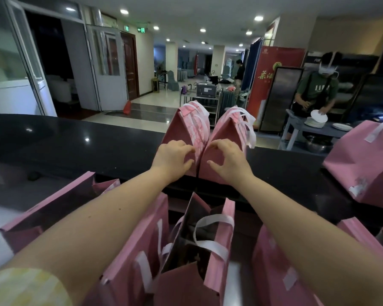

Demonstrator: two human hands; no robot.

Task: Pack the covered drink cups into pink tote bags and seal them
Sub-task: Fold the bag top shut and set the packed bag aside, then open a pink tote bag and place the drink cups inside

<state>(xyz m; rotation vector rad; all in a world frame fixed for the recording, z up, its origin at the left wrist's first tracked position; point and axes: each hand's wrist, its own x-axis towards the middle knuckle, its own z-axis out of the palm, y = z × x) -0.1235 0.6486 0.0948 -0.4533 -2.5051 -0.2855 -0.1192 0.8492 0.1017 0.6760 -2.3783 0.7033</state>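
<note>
Two closed pink tote bags stand side by side on the black counter [75,146], their tops folded shut and white handles hanging over. My left hand [173,157] rests on the near face of the left bag [186,127], fingers spread. On the near face of the right bag [228,127] lies my right hand [228,160], fingers curled and apart. Neither hand grips anything. Below my arms stand several open pink bags, the middle one [206,246] gaping with white handles. No drink cups are visible.
Another closed pink bag [367,164] sits on the counter at the right. Beyond the counter a person in a green shirt [316,89] handles white plates [318,118] at a grey table. Open tiled floor, carts and doors lie further back.
</note>
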